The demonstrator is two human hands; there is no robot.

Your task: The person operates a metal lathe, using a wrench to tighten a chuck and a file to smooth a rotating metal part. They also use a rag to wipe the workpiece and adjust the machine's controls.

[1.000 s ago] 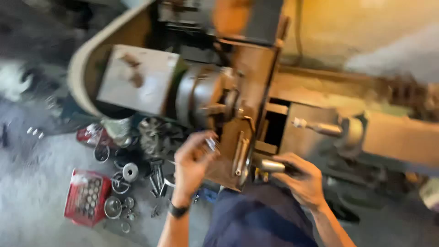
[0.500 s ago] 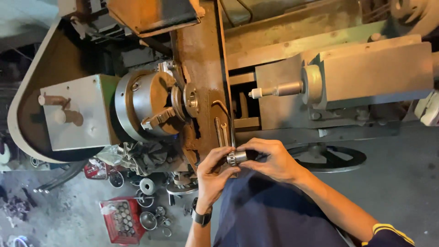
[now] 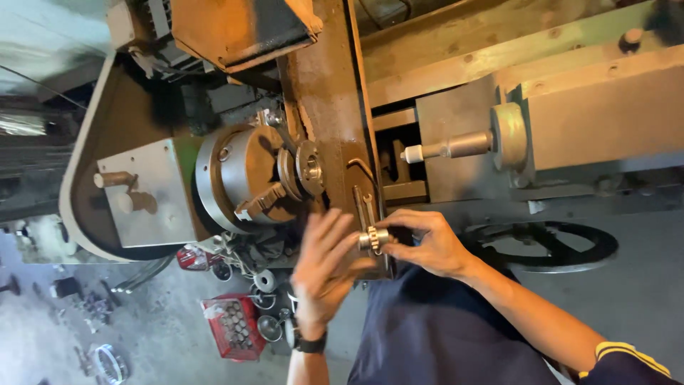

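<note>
Crate (image 3: 231,329), prob. metal rings inside.

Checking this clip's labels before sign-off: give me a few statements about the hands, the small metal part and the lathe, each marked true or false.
1. The right hand pinches a small toothed metal part. True.
2. The left hand is closed in a fist around the part. False: its fingers are spread open beside the part.
3. The lathe chuck has a workpiece mounted in it. True.
4. A watch sits on the right wrist. False: it is on the left wrist.
5. A red crate of metal pieces stands on the floor. True.
6. The right hand grips the handwheel. False: the handwheel is untouched.
</note>
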